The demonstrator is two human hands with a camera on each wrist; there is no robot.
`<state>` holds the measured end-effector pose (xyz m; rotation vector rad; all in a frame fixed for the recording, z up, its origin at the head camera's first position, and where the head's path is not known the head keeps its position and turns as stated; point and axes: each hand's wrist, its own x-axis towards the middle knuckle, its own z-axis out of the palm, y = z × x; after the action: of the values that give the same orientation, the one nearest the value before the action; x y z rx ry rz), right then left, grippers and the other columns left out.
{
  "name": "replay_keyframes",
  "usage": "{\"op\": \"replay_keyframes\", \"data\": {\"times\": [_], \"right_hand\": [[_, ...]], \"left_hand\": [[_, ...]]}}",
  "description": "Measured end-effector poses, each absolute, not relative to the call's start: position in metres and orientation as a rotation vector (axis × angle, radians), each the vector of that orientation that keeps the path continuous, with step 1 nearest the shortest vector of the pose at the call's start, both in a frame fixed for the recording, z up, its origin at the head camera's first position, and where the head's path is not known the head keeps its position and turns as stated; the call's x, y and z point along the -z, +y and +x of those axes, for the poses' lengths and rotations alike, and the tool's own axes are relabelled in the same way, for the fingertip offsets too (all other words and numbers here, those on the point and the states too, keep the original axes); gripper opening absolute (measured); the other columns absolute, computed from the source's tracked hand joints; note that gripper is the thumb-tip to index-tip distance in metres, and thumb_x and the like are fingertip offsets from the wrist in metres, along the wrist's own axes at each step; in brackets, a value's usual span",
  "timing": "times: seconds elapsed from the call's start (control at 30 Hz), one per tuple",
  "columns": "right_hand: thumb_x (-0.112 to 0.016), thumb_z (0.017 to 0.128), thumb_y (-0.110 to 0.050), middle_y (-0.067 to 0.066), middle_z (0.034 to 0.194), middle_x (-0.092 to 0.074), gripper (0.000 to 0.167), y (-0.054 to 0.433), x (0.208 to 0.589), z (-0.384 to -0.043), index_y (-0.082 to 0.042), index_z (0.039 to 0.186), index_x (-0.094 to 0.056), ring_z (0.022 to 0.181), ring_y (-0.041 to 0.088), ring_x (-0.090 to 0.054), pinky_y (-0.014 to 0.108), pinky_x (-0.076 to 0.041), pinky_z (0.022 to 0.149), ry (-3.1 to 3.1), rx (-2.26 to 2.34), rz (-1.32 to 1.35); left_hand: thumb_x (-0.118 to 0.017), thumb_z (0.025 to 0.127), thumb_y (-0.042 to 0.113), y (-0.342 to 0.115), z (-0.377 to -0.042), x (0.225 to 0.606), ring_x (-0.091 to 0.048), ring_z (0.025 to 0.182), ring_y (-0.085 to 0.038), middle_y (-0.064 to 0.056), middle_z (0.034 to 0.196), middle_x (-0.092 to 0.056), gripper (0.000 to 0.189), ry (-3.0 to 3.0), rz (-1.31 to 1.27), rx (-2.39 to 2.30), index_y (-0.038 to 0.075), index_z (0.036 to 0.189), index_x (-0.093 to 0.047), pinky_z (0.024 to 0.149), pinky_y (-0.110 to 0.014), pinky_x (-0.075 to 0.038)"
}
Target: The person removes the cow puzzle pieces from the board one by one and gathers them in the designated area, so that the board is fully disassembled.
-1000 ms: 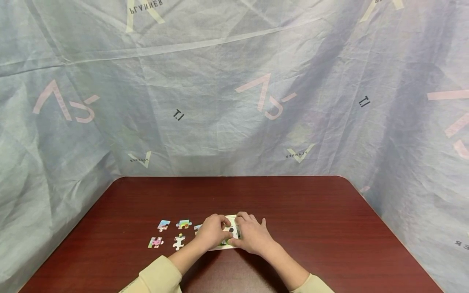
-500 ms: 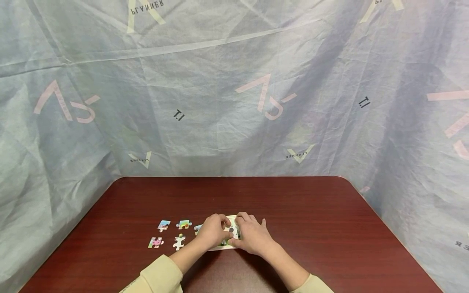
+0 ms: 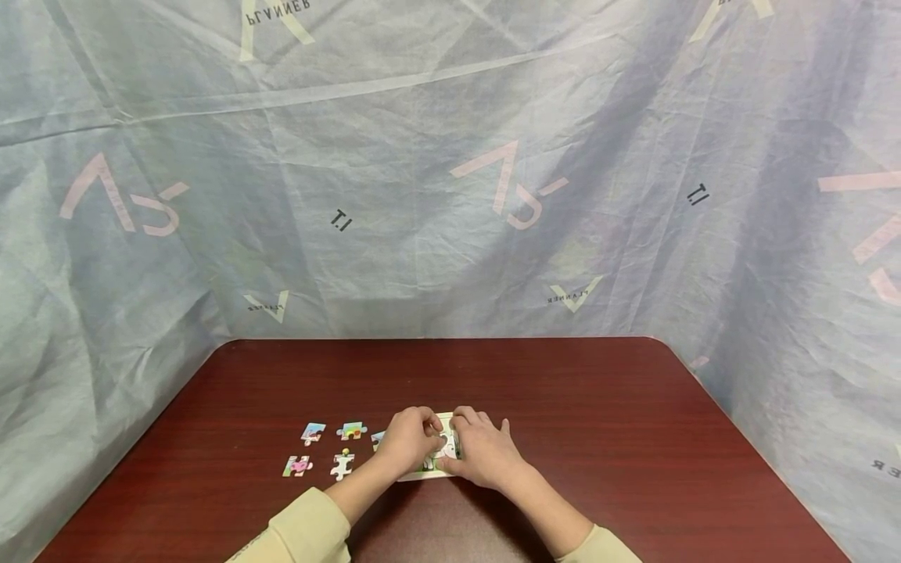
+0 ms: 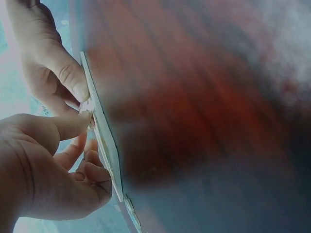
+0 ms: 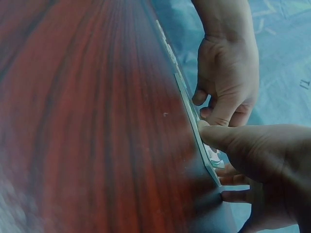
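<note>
Right hand (image 3: 486, 450) grips puzzle board (image 3: 425, 475) at right end; left hand (image 3: 404, 442) curled over it, can't tell from here if pinching. 4 puzzle pieces (image 3: 342, 467) lie loose, left.

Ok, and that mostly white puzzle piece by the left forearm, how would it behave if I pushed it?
The white puzzle piece is probably light and fairly stiff, since it looks thin and lies flat. Pushed, it would likely slide over the glossy table rather than roll. Its narrow knobs might bend if pinched.
</note>
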<state>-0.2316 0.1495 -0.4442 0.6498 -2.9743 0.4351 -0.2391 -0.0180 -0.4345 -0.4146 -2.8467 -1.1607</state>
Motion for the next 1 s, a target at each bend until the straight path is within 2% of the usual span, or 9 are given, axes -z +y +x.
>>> {"op": "replay_keyframes", "data": {"times": [0.57,1.0], "right_hand": [[-0.079,0.085,-0.048,0.006,0.141,-0.051,0.062,0.1491,0.4458,-0.2330,-0.007,0.127,-0.062,0.130,0.033,-0.050,0.078,-0.032,0.096,-2.974,-0.441,0.644],[-0.079,0.084,-0.048,0.005,0.139,-0.053,0.062,0.1479,0.4465,-0.2331,-0.007,0.127,-0.063,0.127,0.032,-0.052,0.078,-0.034,0.095,-2.945,-0.429,0.642]], "left_hand": [[-0.076,0.084,-0.002,-0.0180,-0.2372,0.4343,-0.050,0.062,-0.012,-0.001,0.071,-0.056,0.014,-2.759,-0.399,1.339,0.006,0.082,-0.064,0.056,-0.027,-0.043],[-0.075,0.086,-0.001,-0.0229,-0.2382,0.4331,-0.052,0.064,-0.013,-0.001,0.072,-0.057,0.014,-2.736,-0.335,1.388,0.007,0.083,-0.064,0.059,-0.029,-0.045]]}}
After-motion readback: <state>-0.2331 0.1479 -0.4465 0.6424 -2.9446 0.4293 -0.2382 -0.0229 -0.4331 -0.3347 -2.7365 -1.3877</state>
